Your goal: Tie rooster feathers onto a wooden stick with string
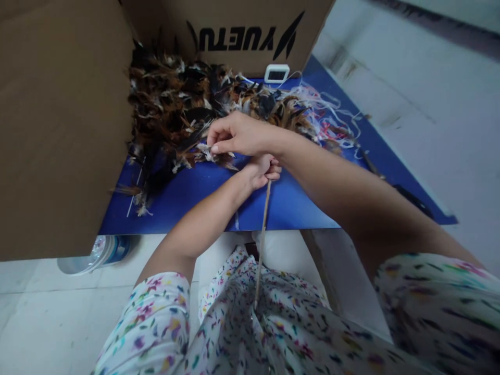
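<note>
My left hand (265, 171) is closed around a thin brown stick (264, 224), which runs down from the fist toward my lap. Crossing over my left wrist, my right hand (230, 135) has its fingers pinched at pale, fluffy feathers (204, 151) along the near edge of a feather pile. That pile of brown, black and white feathers (167, 99) covers the back left of the blue table (195, 200). Whatever lies between the right fingertips is partly hidden.
Cardboard panels stand at the left (58, 130) and back (164, 21). A small white device (276, 74) sits behind tangled white and pink strings (332, 117). A dark tool (412, 199) lies at the right edge. Below left is a bucket (105, 255).
</note>
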### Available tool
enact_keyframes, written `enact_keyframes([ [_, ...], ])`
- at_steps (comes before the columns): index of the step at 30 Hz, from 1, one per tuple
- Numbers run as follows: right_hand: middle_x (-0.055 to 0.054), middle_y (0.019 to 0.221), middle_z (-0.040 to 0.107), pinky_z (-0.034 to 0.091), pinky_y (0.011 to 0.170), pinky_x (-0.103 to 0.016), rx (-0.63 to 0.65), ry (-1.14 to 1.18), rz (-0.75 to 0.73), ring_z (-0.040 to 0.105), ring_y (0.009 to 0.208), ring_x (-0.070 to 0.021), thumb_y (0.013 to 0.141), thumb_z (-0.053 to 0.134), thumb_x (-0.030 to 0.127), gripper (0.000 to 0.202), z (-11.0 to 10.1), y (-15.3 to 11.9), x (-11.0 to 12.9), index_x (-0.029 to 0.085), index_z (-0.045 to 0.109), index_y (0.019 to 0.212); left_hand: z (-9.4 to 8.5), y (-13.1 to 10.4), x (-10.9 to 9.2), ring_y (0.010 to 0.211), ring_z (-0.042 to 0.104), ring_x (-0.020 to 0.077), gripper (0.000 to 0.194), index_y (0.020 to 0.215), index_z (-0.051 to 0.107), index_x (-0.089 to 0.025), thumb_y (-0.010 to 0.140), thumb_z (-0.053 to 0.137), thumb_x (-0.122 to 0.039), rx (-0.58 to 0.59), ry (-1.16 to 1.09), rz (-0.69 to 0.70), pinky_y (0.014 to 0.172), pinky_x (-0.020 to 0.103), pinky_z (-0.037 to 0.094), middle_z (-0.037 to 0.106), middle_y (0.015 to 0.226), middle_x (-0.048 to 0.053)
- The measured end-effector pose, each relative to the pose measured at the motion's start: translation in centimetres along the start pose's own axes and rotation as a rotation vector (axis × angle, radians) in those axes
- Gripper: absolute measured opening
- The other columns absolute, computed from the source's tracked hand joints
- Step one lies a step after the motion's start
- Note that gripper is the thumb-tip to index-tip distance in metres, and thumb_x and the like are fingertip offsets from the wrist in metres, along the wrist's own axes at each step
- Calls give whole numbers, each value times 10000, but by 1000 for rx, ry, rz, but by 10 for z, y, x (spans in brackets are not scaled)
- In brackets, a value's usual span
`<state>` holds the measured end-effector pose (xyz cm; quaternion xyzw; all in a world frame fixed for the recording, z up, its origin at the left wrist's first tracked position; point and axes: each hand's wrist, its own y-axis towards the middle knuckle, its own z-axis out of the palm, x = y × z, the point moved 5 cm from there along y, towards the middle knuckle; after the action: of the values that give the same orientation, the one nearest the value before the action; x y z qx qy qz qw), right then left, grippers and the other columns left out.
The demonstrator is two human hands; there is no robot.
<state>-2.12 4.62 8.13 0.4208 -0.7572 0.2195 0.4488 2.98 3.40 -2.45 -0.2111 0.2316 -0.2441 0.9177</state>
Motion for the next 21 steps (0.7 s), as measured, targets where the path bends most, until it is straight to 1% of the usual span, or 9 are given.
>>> enact_keyframes([
  [3, 19, 652, 679, 469, 631, -187, -94, 148, 42, 621, 640, -94, 690, 764, 10, 182, -11, -7, -2, 170, 686, 730, -1, 1, -3, 341, 196, 15, 300, 641, 360, -181, 899, 412, -37, 37, 186, 17, 329, 118, 104, 265, 535, -82],
  [6, 20, 671, 682, 502, 656, -197, -194, 208, 36, 626, 656, -100, 751, 748, 47, 136, -32, -21, 2, 173, 698, 766, -4, 3, -4, 349, 207, 12, 303, 670, 374, -179, 951, 484, -153, 45, 190, 5, 332, 125, 119, 281, 548, -84],
  [9, 15, 706, 675, 512, 658, -207, -253, 204, -60, 611, 647, -94, 834, 707, 104, 70, -59, -45, 5, 172, 714, 825, -4, 2, -6, 355, 206, 13, 317, 687, 376, -179, 973, 498, -238, 37, 197, -4, 336, 127, 123, 282, 544, -87],
  [12, 6, 742, 664, 487, 628, -198, -265, 159, -160, 590, 633, -82, 875, 687, 169, 47, -79, -72, 0, 159, 733, 878, -3, 0, -9, 355, 210, 16, 308, 699, 381, -178, 985, 473, -246, 21, 217, 19, 338, 130, 130, 295, 541, -84],
  [14, 10, 721, 653, 461, 605, -191, -244, 110, -151, 573, 614, -76, 882, 669, 179, 77, -85, -88, -11, 153, 741, 888, -1, -2, -10, 354, 219, 20, 307, 701, 390, -176, 996, 441, -246, 25, 236, 22, 341, 133, 135, 299, 538, -82],
  [17, 18, 692, 657, 418, 590, -193, -229, -18, -49, 538, 593, -76, 848, 657, 114, 111, -85, -101, -35, 165, 755, 839, 1, -3, -9, 351, 231, 26, 288, 705, 426, -169, 991, 392, -178, 47, 261, 29, 349, 135, 135, 291, 531, -79],
  [19, 10, 734, 686, 428, 660, -201, -243, -79, 1, 568, 659, -91, 804, 670, 70, 144, -83, -104, -48, 179, 760, 778, 1, -4, -9, 351, 231, 24, 280, 685, 422, -165, 958, 394, -112, 35, 266, 35, 353, 134, 132, 285, 527, -79],
  [21, -3, 790, 709, 440, 770, -222, -241, -112, 10, 611, 767, -121, 778, 683, 67, 147, -81, -105, -56, 188, 757, 737, 0, -4, -8, 353, 236, 20, 280, 664, 411, -163, 933, 409, -87, 13, 273, 41, 355, 132, 134, 291, 525, -76],
])
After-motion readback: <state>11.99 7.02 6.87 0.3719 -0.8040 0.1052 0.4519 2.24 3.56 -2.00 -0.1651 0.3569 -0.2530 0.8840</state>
